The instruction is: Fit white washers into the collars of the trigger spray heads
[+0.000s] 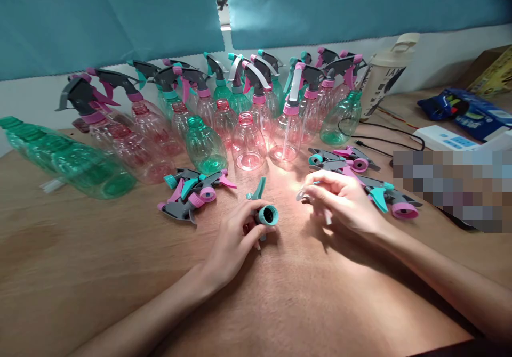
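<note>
My left hand (pixel 236 229) is closed round a spray trigger head (pixel 268 215); its teal screw collar faces me and the collar's inside looks dark. To the right, apart from it, my right hand (pixel 340 197) pinches a small, thin, pale round piece (pixel 300 195) between thumb and fingertips. Its other fingers curl below, partly in shadow. Loose grey trigger heads with pink and teal parts lie in a pile (pixel 196 192) beyond my left hand. More trigger heads (pixel 404 209) lie behind and right of my right hand.
Pink and green spray bottles, some with trigger heads, stand in a cluster behind. An uncapped pink bottle (pixel 248 144) is at its front. Green bottles (pixel 80 165) lie at the left. A cream drink bottle (pixel 386 77), a black cable (pixel 400 138) and a blue packet (pixel 472 113) are at the right.
</note>
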The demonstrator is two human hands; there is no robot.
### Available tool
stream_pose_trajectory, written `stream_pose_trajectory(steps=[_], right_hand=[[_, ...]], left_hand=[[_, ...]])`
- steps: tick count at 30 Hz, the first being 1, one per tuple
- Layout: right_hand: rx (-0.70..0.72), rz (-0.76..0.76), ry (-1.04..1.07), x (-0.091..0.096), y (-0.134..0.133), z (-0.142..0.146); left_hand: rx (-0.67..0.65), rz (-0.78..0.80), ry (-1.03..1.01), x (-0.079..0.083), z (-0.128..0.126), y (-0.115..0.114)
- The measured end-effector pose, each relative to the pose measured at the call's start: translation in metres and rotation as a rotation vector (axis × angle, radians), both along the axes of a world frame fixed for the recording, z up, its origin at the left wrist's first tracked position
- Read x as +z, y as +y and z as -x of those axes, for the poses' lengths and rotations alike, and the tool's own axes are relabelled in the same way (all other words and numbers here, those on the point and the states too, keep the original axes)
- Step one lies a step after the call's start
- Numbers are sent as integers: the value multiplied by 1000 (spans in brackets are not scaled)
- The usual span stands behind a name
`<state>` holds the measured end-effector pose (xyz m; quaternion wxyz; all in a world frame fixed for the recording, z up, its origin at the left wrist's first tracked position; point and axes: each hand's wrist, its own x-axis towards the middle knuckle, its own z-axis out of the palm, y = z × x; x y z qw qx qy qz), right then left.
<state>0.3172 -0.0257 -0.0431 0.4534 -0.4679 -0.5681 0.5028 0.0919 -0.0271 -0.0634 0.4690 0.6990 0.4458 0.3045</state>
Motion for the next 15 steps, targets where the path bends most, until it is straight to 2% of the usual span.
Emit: stream_pose_trajectory(steps=[4,6,11,15], right_hand=[[222,99,27,-15,-1,8],[280,120,32,-20,-2,10],[264,182,5,-21,-4,14],[188,153,-5,-22,-5,17]], left_hand=[[-14,-6,6,1,-1,0],[-20,-9,5,2,-2,-1],[-7,-29,-1,0,-1,-2],[-7,-51,23,-2,-1,-2]])
